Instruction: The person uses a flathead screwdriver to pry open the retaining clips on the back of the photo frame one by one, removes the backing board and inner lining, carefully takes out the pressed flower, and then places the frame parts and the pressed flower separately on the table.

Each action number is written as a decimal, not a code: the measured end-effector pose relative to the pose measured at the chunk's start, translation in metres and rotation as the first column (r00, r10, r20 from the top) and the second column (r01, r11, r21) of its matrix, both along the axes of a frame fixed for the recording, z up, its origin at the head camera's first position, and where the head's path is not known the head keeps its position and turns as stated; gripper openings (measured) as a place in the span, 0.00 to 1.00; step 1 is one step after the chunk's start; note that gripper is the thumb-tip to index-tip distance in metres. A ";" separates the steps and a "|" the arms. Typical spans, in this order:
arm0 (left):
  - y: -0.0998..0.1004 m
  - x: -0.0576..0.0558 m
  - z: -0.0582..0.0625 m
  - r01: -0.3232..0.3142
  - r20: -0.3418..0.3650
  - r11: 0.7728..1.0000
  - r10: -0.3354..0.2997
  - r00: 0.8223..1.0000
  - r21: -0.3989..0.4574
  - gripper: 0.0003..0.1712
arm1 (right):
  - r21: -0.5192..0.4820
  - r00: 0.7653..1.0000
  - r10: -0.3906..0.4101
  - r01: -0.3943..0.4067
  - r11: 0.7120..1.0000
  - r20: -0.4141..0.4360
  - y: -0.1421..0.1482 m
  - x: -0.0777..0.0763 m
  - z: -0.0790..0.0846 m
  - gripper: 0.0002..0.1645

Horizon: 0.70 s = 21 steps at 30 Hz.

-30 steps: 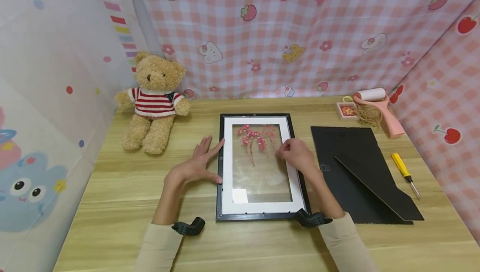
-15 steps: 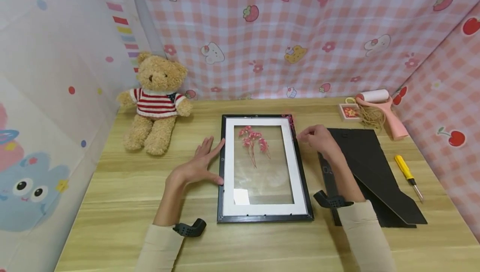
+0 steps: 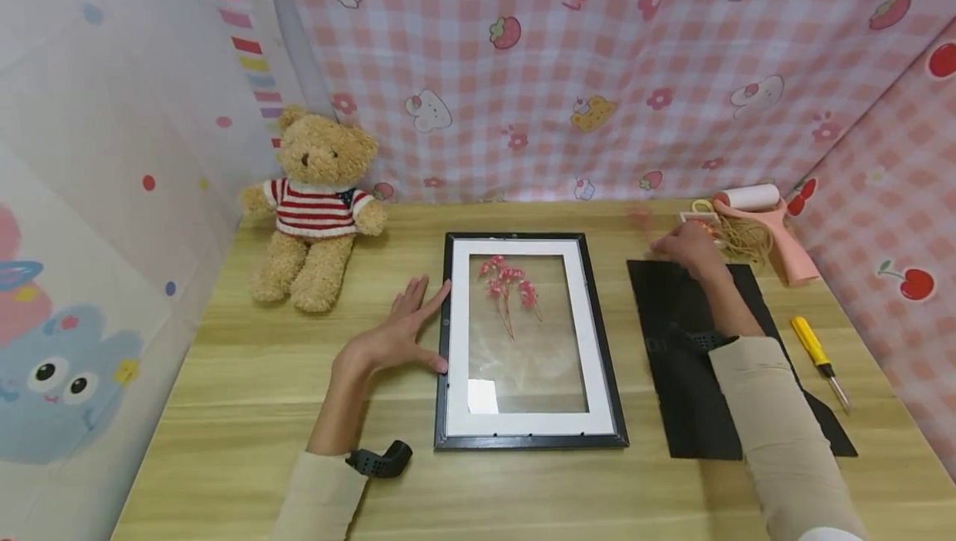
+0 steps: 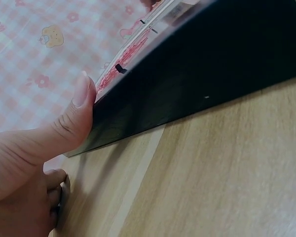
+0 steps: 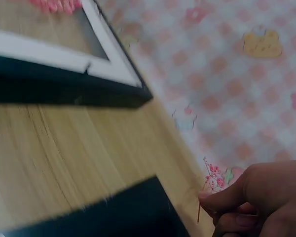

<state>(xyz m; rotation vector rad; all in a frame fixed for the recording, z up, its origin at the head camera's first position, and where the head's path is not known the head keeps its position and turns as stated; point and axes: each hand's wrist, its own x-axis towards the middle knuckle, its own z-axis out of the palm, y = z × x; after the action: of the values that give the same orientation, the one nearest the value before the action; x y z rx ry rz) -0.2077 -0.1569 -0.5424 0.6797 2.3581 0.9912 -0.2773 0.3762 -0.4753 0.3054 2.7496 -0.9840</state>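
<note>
A black picture frame (image 3: pixel 608 358) with a white mat lies on the wooden table, pressed pink flower sprigs (image 3: pixel 509 284) resting in the upper part of its clear pane. Against the frame's left side, the thumb and index finger of my left hand (image 3: pixel 392 343) touch its edge, fingers spread. My right hand (image 3: pixel 695 249) is off to the right, above the top of the black backing board (image 3: pixel 660 300). Between thumb and finger it pinches a thin pink flower sprig (image 5: pixel 213 180), clearest in the right wrist view. The forearm covers part of the board.
At the back right are a small box (image 3: pixel 689 216), partly hidden by my hand, a bundle of twine (image 3: pixel 748 238) and a pink lint roller (image 3: pixel 792 252). A yellow screwdriver (image 3: pixel 811 342) lies right of the board. A teddy bear (image 3: pixel 314 213) sits at the back left.
My right hand has lifted a flower sprig off the pane and carried it right, past the frame, to above the board. The left hand stays at the frame's edge.
</note>
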 end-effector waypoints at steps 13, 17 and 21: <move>0.001 0.005 0.008 -0.010 0.015 1.000 0.010 1.000 0.006 0.81 | 0.247 0.997 -0.020 0.039 0.968 -0.078 0.040 -0.045 -0.066 0.17; 0.001 0.005 0.008 -0.010 0.010 1.000 0.010 1.000 0.009 0.82 | 0.237 0.996 -0.032 0.053 0.970 -0.088 0.035 -0.036 -0.059 0.17; 0.000 0.004 0.005 -0.007 0.007 1.000 0.007 1.000 0.007 0.81 | 0.207 0.991 0.000 0.029 0.978 -0.136 0.016 -0.019 -0.032 0.22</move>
<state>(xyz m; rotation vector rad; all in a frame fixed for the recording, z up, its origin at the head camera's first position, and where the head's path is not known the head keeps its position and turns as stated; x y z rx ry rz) -0.2042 -0.1564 -0.5377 0.6708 2.3534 1.0042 -0.2965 0.3925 -0.5069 0.3017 2.9850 -0.7456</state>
